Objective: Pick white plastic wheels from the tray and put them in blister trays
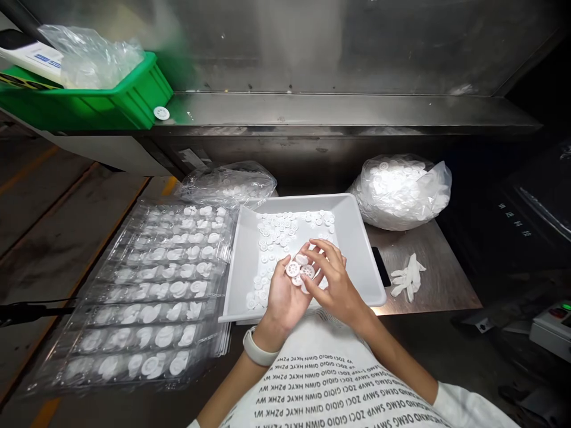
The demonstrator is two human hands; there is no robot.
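My left hand [282,297] is cupped palm up over the near part of a white tray [357,238] and holds several small white plastic discs [298,269] in its palm and fingers. My right hand [332,279] hovers just right of it, fingers bent and touching the discs in the left palm. More loose white discs [279,229] lie scattered across the tray's floor. A white watch sits on my left wrist.
A stack of clear blister trays [147,297] filled with white parts lies left of the white tray. Clear bags of white parts sit behind [227,184] and to the right [399,190]. A white glove [408,276] lies on the table. A green bin [98,98] stands on the steel shelf.
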